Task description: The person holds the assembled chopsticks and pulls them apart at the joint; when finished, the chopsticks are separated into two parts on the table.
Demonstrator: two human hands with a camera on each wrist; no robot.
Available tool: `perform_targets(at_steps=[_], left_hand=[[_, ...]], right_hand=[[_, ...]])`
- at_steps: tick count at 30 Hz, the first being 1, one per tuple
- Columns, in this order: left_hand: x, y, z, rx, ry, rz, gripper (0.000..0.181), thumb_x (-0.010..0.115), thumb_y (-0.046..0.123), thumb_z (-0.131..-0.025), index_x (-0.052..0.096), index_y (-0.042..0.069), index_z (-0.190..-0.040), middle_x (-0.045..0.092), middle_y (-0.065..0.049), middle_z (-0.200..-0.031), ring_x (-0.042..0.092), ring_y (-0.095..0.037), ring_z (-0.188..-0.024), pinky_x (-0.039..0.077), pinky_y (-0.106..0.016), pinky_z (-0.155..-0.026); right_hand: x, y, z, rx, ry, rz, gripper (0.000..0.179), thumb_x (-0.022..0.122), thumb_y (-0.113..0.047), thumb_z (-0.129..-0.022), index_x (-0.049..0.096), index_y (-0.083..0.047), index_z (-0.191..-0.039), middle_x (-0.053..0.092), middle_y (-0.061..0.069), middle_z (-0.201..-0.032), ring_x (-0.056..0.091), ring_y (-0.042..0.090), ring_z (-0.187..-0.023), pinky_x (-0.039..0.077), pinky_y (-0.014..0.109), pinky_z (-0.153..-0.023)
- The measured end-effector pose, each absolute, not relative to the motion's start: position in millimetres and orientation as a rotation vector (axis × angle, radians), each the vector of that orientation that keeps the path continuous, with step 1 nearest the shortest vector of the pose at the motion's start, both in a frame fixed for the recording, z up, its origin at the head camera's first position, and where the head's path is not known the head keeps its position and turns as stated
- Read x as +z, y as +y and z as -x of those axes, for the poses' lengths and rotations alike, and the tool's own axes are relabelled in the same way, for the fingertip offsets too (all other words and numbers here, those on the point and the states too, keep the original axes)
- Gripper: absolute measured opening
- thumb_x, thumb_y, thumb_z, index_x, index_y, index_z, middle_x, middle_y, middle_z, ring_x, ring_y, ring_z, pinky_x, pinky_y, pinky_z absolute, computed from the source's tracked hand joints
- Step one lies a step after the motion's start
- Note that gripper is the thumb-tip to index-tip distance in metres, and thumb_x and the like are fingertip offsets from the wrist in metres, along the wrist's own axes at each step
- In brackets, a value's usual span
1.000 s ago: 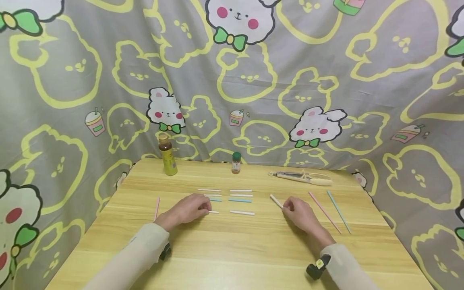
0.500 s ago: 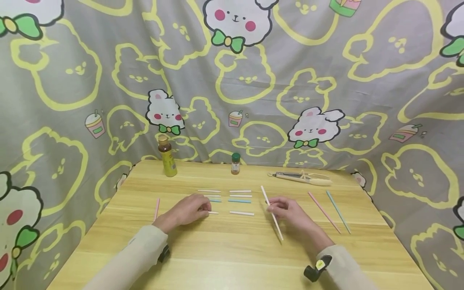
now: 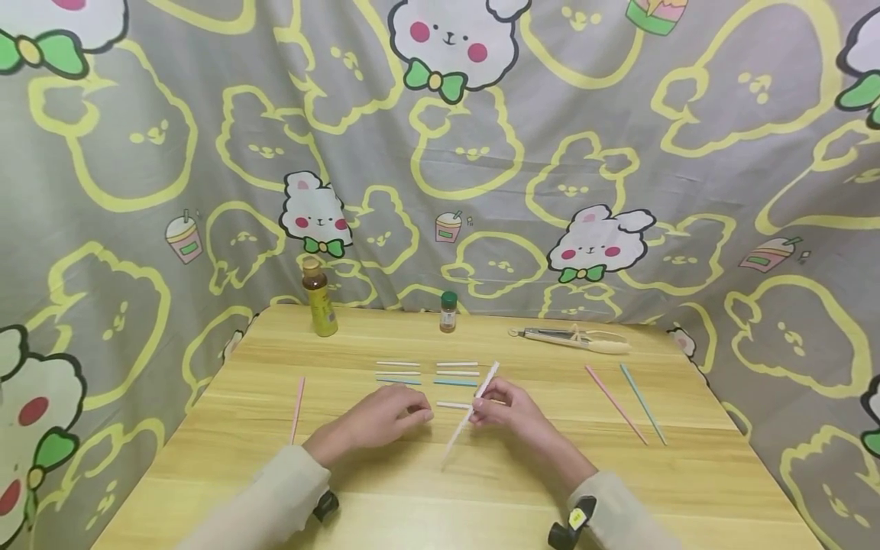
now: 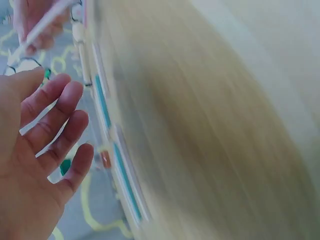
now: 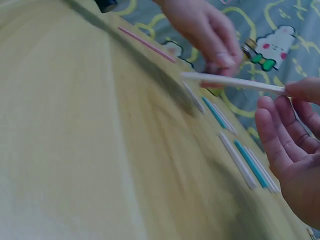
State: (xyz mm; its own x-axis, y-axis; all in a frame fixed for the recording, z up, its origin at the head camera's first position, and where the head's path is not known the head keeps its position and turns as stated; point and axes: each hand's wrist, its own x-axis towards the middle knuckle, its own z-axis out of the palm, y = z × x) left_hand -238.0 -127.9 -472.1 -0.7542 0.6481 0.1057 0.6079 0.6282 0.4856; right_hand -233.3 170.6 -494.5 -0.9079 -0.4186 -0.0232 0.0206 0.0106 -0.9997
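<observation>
Pinched between thumb and fingers of my right hand (image 3: 509,409) is a long white straw (image 3: 487,377), tilted and raised above the table. Its lower end reaches left towards my left hand (image 3: 385,416), which hovers over the table with loosely bent fingers and holds nothing. In the left wrist view the left hand's fingers (image 4: 67,107) are spread apart. Beneath the right hand's straw lies a white straw piece (image 3: 452,405). Another white piece (image 5: 194,97) shows near the left hand in the right wrist view; in the head view that hand hides it.
Two columns of short straws, white and blue (image 3: 455,383), lie mid-table. A pink straw (image 3: 298,409) is at left; pink (image 3: 615,403) and blue (image 3: 642,402) straws are at right. Behind stand a yellow bottle (image 3: 321,305), a green-capped jar (image 3: 448,313) and tongs (image 3: 571,337).
My right hand has lifted the long white straw off the table and carried it left. My left hand has let go of a short white straw and shifted slightly right.
</observation>
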Motion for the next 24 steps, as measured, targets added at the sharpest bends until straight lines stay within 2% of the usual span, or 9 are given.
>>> perform_targets(at_steps=[5, 8, 12, 17, 20, 22, 24], left_hand=[[-465, -116, 229, 0.861, 2.687, -1.033, 0.038, 0.053, 0.045, -0.115, 0.080, 0.019, -0.116, 0.072, 0.015, -0.099, 0.061, -0.004, -0.091, 0.053, -0.031, -0.082], [-464, -113, 226, 0.888, 2.644, -1.012, 0.038, 0.054, 0.046, -0.115, 0.079, 0.018, -0.115, 0.066, 0.016, -0.087, 0.054, -0.002, -0.076, 0.048, -0.026, -0.071], [-467, -115, 225, 0.907, 2.646, -1.020, 0.035, 0.056, 0.043, -0.115, 0.079, 0.018, -0.110, 0.062, 0.014, -0.078, 0.048, 0.000, -0.067, 0.043, -0.023, -0.064], [-471, -123, 226, 0.960, 2.634, -1.024, 0.028, 0.062, 0.040, -0.112, 0.079, 0.019, -0.106, 0.074, 0.008, -0.090, 0.058, 0.001, -0.078, 0.051, -0.024, -0.074], [-472, -127, 227, 0.968, 2.626, -1.033, 0.021, 0.066, 0.039, -0.110, 0.078, 0.023, -0.104, 0.076, 0.012, -0.097, 0.063, 0.001, -0.087, 0.055, -0.026, -0.082], [-473, -129, 227, 0.965, 2.627, -1.037, 0.017, 0.069, 0.038, -0.108, 0.078, 0.024, -0.103, 0.076, 0.012, -0.096, 0.063, 0.001, -0.086, 0.055, -0.026, -0.081], [-473, -129, 227, 0.955, 2.634, -1.041, 0.014, 0.072, 0.037, -0.107, 0.077, 0.026, -0.101, 0.075, 0.013, -0.093, 0.060, 0.002, -0.080, 0.053, -0.024, -0.076]], right_hand=[[-498, 153, 228, -1.960, 2.023, 0.399, 0.032, 0.071, -0.012, -0.105, 0.058, 0.008, -0.125, 0.074, 0.002, -0.104, 0.074, 0.015, -0.091, 0.065, 0.033, -0.087], [-498, 146, 224, -1.976, 2.008, 0.417, 0.024, 0.071, -0.012, -0.105, 0.059, 0.001, -0.120, 0.075, 0.000, -0.101, 0.072, 0.014, -0.088, 0.064, 0.031, -0.085], [-499, 142, 219, -1.974, 1.907, 0.501, 0.021, 0.071, -0.013, -0.106, 0.059, -0.004, -0.121, 0.077, 0.001, -0.102, 0.071, 0.016, -0.089, 0.062, 0.030, -0.086], [-503, 148, 216, -1.970, 1.699, 0.629, 0.025, 0.061, -0.007, -0.109, 0.062, 0.001, -0.132, 0.079, 0.004, -0.114, 0.073, 0.016, -0.095, 0.062, 0.032, -0.092], [-507, 152, 215, -1.969, 1.554, 0.671, 0.028, 0.049, -0.013, -0.114, 0.066, -0.002, -0.133, 0.078, 0.005, -0.117, 0.073, 0.015, -0.097, 0.061, 0.033, -0.093], [-507, 154, 214, -1.936, 1.544, 0.653, 0.029, 0.046, -0.019, -0.116, 0.069, -0.006, -0.129, 0.078, 0.005, -0.116, 0.071, 0.014, -0.094, 0.060, 0.032, -0.091], [-507, 154, 214, -1.884, 1.607, 0.610, 0.027, 0.050, -0.024, -0.116, 0.068, -0.007, -0.126, 0.077, 0.008, -0.115, 0.069, 0.013, -0.088, 0.060, 0.029, -0.085]])
